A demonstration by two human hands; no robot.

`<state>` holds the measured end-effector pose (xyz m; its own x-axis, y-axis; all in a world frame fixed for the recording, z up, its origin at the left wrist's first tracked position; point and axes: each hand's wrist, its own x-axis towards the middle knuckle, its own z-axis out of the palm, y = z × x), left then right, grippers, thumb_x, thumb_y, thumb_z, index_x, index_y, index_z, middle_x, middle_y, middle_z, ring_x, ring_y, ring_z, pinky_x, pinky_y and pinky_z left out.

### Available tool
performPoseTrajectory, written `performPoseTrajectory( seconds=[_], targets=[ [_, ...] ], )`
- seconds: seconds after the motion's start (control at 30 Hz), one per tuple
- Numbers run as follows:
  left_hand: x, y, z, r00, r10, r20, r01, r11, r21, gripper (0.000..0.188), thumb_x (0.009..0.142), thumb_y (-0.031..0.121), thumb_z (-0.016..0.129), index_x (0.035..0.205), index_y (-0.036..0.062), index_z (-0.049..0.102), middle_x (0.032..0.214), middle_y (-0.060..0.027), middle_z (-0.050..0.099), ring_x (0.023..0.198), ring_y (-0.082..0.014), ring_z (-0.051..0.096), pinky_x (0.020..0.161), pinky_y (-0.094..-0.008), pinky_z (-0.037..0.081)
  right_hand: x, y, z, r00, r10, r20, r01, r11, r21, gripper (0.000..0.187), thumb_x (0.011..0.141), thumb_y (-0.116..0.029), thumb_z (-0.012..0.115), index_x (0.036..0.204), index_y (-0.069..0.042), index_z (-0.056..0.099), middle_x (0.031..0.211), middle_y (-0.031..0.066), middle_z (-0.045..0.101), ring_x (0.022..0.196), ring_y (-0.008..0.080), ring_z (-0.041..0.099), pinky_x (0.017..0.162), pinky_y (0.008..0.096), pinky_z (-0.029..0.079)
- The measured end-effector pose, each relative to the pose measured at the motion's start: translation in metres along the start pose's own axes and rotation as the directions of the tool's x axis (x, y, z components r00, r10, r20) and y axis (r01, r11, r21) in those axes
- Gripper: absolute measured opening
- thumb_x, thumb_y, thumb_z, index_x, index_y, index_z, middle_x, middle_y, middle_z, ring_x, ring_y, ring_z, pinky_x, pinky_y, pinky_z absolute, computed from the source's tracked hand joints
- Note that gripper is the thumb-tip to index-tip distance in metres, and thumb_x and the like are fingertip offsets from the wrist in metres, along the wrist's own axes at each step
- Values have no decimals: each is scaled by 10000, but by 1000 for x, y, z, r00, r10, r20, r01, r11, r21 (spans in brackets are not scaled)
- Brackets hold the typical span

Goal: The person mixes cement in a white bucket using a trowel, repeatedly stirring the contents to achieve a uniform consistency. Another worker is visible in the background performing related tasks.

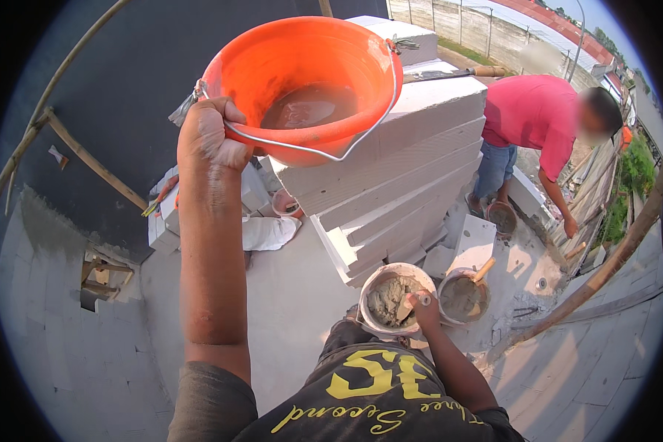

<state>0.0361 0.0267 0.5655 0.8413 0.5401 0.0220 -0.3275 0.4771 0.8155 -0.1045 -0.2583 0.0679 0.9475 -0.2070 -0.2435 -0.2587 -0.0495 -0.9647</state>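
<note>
High in front of me my left hand [212,138] grips the rim of an orange bucket [232,66], with its thumb over the edge. The bucket leans toward me, and murky brown water [309,107] lies in its bottom. Its wire handle hangs across the near side. Lower down, my right hand [426,315] is closed around the handle of a trowel [404,308]. The trowel's blade reaches into a pail [367,293] of grey mortar by my legs. Right beside it stands another pail [445,308] of grey mix, with a wooden-handled tool [484,269] in it.
A tall stack of white blocks [398,147] stands ahead, with a wooden-handled saw [486,71] on top. At the right a person in a pink shirt [527,110] bends down near a small bucket [502,218]. Wooden poles [600,283] slant along the right; a white sack [269,233] lies left.
</note>
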Motion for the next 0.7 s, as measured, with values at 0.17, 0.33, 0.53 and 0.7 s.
performPoseTrajectory(
  seconds=[0.17, 0.33, 0.53, 0.7],
  targets=[
    [-42, 25, -72, 960, -174, 218, 164, 984, 64, 444, 637, -141, 386, 1064, -101, 504, 976, -175, 593, 867, -271, 637, 838, -407, 558, 2, -8, -10, 999, 4, 34, -6, 999, 38, 239, 823, -236, 745, 891, -30, 645, 796, 29, 643, 747, 122, 590, 704, 280, 467],
    [-105, 11, -115, 993, -118, -24, 120, 961, 249, 516, 636, -153, 400, 1127, -62, 526, 942, -134, 609, 807, -224, 633, 760, -323, 542, 7, 0, -10, 998, -24, 65, 23, 1000, 19, 185, 829, -184, 728, 874, -26, 643, 788, 8, 633, 726, 102, 567, 697, 274, 461],
    [-140, -45, -173, 963, -233, -137, 269, 883, 386, 588, 643, -152, 409, 1216, -46, 489, 951, -121, 622, 727, -170, 615, 620, -245, 502, 9, -17, -6, 985, 67, 160, -96, 979, 181, 101, 854, -120, 690, 859, -36, 633, 791, -7, 631, 727, 75, 562, 683, 238, 456],
    [-142, -120, -229, 940, -317, -129, 342, 876, 340, 543, 642, -174, 418, 1156, -27, 512, 854, -73, 596, 555, -118, 529, 470, -237, 415, 12, -23, -13, 983, 34, 178, -50, 995, 86, 88, 858, -106, 676, 894, -33, 642, 826, 2, 639, 767, 86, 572, 717, 249, 460]
  ],
)
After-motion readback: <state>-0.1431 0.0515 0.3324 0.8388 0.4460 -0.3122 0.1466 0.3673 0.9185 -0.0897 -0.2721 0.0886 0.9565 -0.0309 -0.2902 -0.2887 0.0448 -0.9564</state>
